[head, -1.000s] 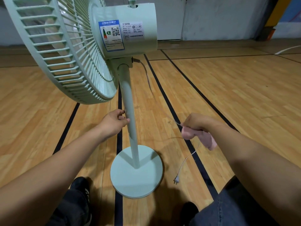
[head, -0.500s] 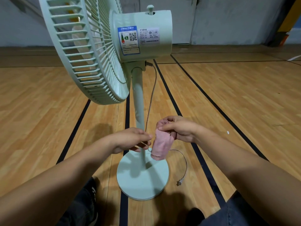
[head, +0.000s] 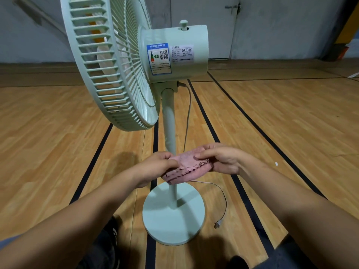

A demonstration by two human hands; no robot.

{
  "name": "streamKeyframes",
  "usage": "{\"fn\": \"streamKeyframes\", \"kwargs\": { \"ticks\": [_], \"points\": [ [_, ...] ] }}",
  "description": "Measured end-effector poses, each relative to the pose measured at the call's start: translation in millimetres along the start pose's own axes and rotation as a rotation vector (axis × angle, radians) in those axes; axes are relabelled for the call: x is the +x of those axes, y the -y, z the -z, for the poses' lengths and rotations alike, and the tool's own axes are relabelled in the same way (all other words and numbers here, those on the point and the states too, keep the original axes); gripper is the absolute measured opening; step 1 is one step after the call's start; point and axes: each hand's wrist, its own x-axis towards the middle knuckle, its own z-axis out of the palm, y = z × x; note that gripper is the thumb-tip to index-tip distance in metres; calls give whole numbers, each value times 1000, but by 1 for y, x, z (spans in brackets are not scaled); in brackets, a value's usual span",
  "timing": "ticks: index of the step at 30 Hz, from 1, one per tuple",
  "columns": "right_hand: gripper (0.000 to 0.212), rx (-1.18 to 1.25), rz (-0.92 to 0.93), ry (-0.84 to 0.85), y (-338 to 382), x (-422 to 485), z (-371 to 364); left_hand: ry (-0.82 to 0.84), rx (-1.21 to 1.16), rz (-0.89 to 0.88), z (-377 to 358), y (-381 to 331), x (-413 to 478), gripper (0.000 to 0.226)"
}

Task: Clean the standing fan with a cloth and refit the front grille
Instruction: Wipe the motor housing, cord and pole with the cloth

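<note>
A pale green standing fan [head: 174, 53] stands in front of me, seen from behind and the side. Its grille cage [head: 108, 70] faces left, its pole [head: 168, 121] runs down to a round base [head: 172, 216]. A folded pink cloth [head: 187, 168] is held between both hands just in front of the pole. My left hand [head: 155, 167] pinches the cloth's left end. My right hand [head: 223, 160] grips its right end with the thumb on top.
The fan's power cord [head: 187, 113] hangs from the motor housing and loops over the wooden floor to a loose plug [head: 217, 224] right of the base. Black floor lines [head: 250, 121] run away from me. A grey wall with a door [head: 204, 20] is behind.
My left hand left the pole and came to the cloth. My right hand brought the cloth in from the right; both now hold it spread flat. The view moved closer to the fan.
</note>
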Motion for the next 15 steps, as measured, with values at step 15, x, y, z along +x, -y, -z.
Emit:
{"fn": "streamKeyframes", "kwargs": {
  "ticks": [15],
  "points": [
    [11,-389,241,-332,56,8,-40,-56,-1104,128,86,-36,-26,59]
  ]
}}
